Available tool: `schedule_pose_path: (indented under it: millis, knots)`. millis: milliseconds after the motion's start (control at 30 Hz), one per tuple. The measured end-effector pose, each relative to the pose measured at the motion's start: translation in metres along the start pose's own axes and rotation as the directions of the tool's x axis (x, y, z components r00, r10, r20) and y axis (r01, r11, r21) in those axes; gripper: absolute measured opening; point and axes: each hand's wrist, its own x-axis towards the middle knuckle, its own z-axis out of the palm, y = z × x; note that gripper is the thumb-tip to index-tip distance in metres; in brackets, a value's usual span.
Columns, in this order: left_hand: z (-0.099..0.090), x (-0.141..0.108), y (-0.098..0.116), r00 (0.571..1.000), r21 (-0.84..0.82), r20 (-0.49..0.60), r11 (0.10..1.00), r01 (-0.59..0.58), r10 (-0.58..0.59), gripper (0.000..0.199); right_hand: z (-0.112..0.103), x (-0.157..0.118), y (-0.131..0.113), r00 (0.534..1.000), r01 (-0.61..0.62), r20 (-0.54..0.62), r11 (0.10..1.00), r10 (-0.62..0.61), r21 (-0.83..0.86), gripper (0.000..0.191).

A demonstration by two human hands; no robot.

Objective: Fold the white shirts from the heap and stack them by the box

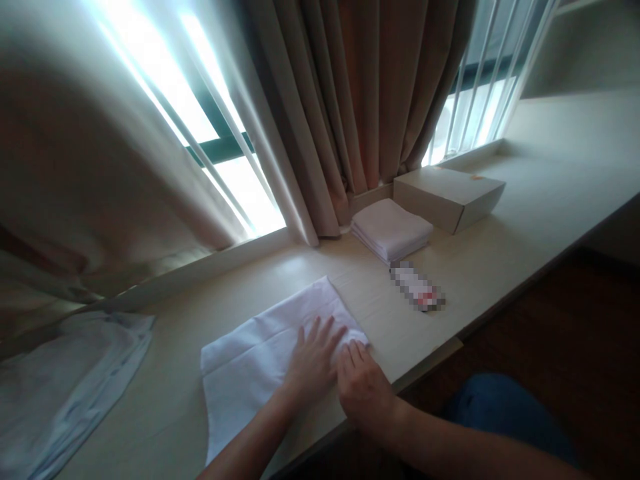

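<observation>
A white cloth [265, 357] lies flat on the desk [500, 220] close to its near edge, partly folded, with a crease running along its upper part. Its long axis runs from the near left corner up toward the far right corner, slantwise to the desk edge.

Both hands rest on the right end of that cloth. The left hand [313, 360] lies palm down with its fingers spread, pointing toward the far right corner; it grasps nothing, only pressing flat. The right hand [363, 387] sits just beside it, touching the cloth's right corner at the desk edge, fingers flat and together rather than pinched on the fabric. Most of the cloth stretches away to the left of both hands, so the left hand is the nearer one to its free length.

Farther back, a stack of folded white cloths [391, 230] sits beside a shut cardboard box [447, 195], well apart from the hands. A small blurred packet [417, 288] lies between the stack and the worked cloth. A loose heap of fabric [70, 380] lies at the far left.
</observation>
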Motion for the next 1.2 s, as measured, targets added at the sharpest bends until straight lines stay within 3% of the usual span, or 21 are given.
schedule_pose_path:
  millis: [67, 133, 333, 533, 767, 867, 1200]
  knots:
    - [0.000, 0.000, -0.001, 0.999, 0.016, 0.023, 1.000, -0.023, 0.023, 0.062, 0.006, -0.002, -0.012, 0.999, -0.021, -0.047, 0.999, 0.023, 0.039, 0.053]
    - [0.001, -0.001, -0.002, 0.999, 0.022, 0.040, 0.999, -0.028, 0.027, 0.065, 0.009, 0.000, -0.015, 0.995, -0.092, -0.022, 0.990, 0.094, 0.106, 0.063]
    - [0.003, 0.001, -0.004, 0.999, -0.002, 0.033, 1.000, 0.002, -0.002, 0.065, 0.008, 0.011, -0.006, 0.924, -0.346, 0.255, 0.909, 0.286, 0.232, 0.090]
    - [-0.002, 0.001, -0.002, 0.999, -0.030, 0.034, 1.000, 0.000, 0.001, 0.069, 0.009, 0.030, 0.006, 0.953, -0.297, 0.161, 0.903, 0.258, 0.311, 0.085]
    - [-0.009, 0.003, 0.002, 0.998, -0.058, -0.046, 0.998, -0.038, 0.035, 0.074, 0.039, 0.077, 0.020, 0.917, -0.383, 0.260, 0.851, 0.303, 0.359, 0.078]
    - [-0.009, 0.003, 0.002, 0.997, -0.079, -0.073, 0.996, -0.035, 0.030, 0.072, 0.047, 0.100, 0.021, 0.892, -0.432, 0.304, 0.825, 0.333, 0.364, 0.084]
    - [-0.014, 0.000, 0.001, 0.998, -0.148, -0.070, 0.989, -0.005, -0.006, 0.067, 0.068, 0.175, 0.024, 0.858, -0.487, 0.364, 0.803, 0.364, 0.345, 0.093]
